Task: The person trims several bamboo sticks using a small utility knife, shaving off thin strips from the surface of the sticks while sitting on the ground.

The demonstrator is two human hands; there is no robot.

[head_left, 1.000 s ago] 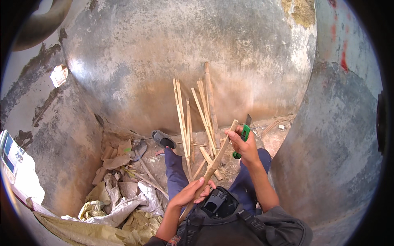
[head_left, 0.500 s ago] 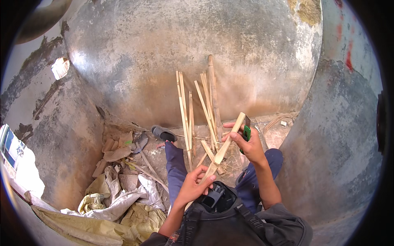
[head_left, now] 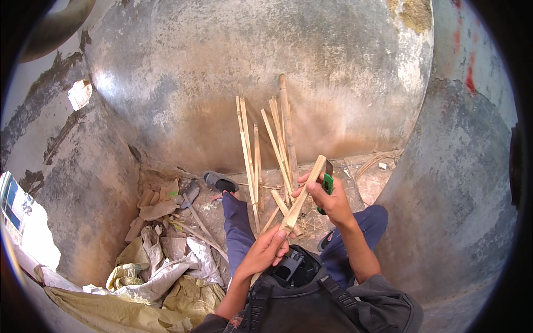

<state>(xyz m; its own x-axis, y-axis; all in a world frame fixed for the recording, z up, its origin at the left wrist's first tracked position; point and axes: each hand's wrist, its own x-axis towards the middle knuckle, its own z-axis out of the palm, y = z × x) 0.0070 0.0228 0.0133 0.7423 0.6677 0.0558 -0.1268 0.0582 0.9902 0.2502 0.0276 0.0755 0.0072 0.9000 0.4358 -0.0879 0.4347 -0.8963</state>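
A pale split bamboo strip [head_left: 302, 195] slants across my lap, its far end raised to the right. My left hand [head_left: 263, 252] is closed around it just below the node. Higher up, my right hand [head_left: 332, 204] has its thumb and fingers on the same strip. That hand also holds a green-handled knife [head_left: 327, 186], whose dark blade [head_left: 328, 167] shows beside the strip's far end. The strip's near end passes under my left hand and is mostly hidden. Beyond my hands, a short bamboo piece [head_left: 279, 202] lies on the ground.
Several bamboo strips [head_left: 245, 149] and a round bamboo pole [head_left: 286, 125] lean on the curved grey wall [head_left: 355, 72]. Sacks [head_left: 194, 297] and debris [head_left: 158, 208] lie at the left. A coiled cord [head_left: 371, 162] rests at the right, by the wall's foot.
The bamboo strip has come slightly nearer and left, together with my right hand and the knife. My left hand now grips closer to the node, its thumb lying along the strip.
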